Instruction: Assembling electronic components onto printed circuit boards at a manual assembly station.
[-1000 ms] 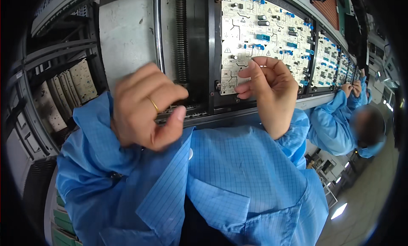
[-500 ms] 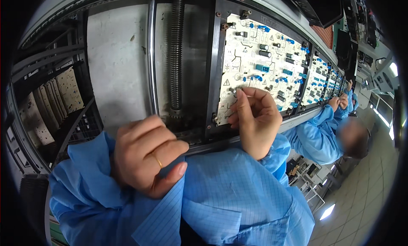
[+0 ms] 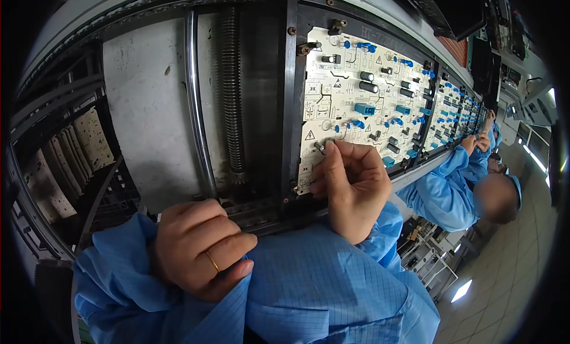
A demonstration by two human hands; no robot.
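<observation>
My right hand (image 3: 354,186) is over the near left corner of a cream circuit board (image 3: 317,103). Its thumb and forefinger are pinched together beside a small dark cylindrical component (image 3: 319,147); whatever lies between the tips is too small to make out. Blue parts and black capacitors (image 3: 369,87) stand on the board, which sits in a black frame (image 3: 288,94). Nearer me and to the left, my left hand (image 3: 205,249) hangs in front of the rail with fingers curled and thumb folded in. A ring (image 3: 212,262) is on one finger. Anything inside that hand is hidden.
A metal rod (image 3: 193,94) and a coiled spring-like shaft (image 3: 233,94) run left of the frame. Far left, several boards stand in a rack (image 3: 77,148). More boards (image 3: 454,103) continue along the line to the right, where a co-worker in blue (image 3: 445,192) works.
The board, frame and rod have shifted slightly left and down in view. My left hand sits a little lower, still curled. My right hand stays pinched at the board's near left corner.
</observation>
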